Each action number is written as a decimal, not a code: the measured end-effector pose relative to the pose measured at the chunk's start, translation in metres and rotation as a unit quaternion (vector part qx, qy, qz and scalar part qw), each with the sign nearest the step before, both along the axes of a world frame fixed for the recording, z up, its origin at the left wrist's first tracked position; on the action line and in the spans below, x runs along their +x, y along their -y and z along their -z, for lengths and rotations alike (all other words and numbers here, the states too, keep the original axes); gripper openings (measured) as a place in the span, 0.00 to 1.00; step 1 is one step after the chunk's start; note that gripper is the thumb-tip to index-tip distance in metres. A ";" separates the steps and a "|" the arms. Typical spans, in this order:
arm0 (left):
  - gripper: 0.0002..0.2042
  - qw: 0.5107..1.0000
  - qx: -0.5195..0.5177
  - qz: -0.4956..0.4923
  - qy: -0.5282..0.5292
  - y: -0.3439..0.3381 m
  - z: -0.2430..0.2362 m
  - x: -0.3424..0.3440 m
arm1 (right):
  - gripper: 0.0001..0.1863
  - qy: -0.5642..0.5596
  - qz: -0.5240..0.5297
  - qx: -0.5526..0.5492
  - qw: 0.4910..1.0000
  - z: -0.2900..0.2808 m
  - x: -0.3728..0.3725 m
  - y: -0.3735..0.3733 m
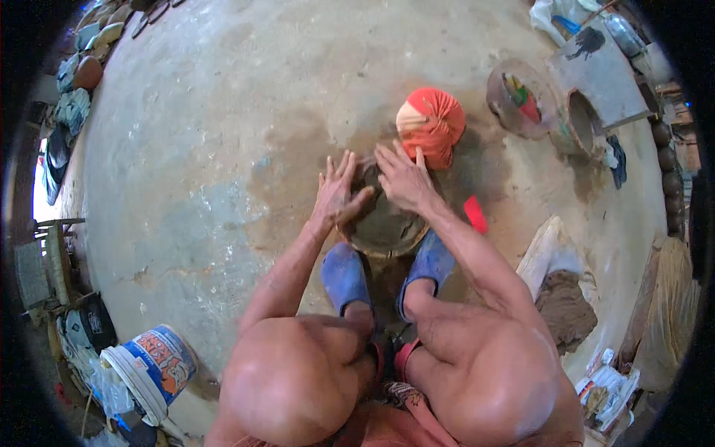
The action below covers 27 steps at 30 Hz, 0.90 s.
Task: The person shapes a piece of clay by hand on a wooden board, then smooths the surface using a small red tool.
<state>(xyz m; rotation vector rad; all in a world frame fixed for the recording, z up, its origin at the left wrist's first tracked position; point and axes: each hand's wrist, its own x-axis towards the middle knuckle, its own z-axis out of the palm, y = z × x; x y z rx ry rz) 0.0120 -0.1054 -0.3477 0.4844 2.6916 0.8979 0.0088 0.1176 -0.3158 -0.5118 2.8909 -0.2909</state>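
Note:
A round, shallow bowl-like vessel [383,235] with wet dark grey clay sits on the floor between my blue clogs [344,272]. My left hand [339,190] is over its left side, fingers outstretched and apart, thumb reaching inward. My right hand [402,175] is at the far right of the rim, fingers extended. Both hands seem to touch the clay; exact contact under the fingers is hidden. Just beyond the right hand rests an orange-red, gathered cloth bundle [430,119]. A small red scrap [474,213] lies to the right.
Brown clay [566,313] on a pale sack lies at right. A basin [503,104], an open pot [573,127] and a board [599,67] stand at far right. A white-and-blue bucket [156,369] is at lower left. Assorted items [71,112] line the left edge.

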 end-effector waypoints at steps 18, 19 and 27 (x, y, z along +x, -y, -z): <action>0.52 0.985 -0.119 0.097 -0.078 -0.029 -0.017 0.009 | 0.34 -0.051 0.035 -0.033 0.998 0.024 0.032 -0.040; 0.52 0.986 -0.116 0.097 -0.077 -0.031 -0.012 0.010 | 0.35 -0.053 0.022 -0.017 0.998 0.027 0.029 -0.040; 0.54 0.970 -0.170 0.142 -0.102 -0.036 -0.008 0.016 | 0.35 -0.017 -0.063 0.099 0.993 0.016 0.034 -0.031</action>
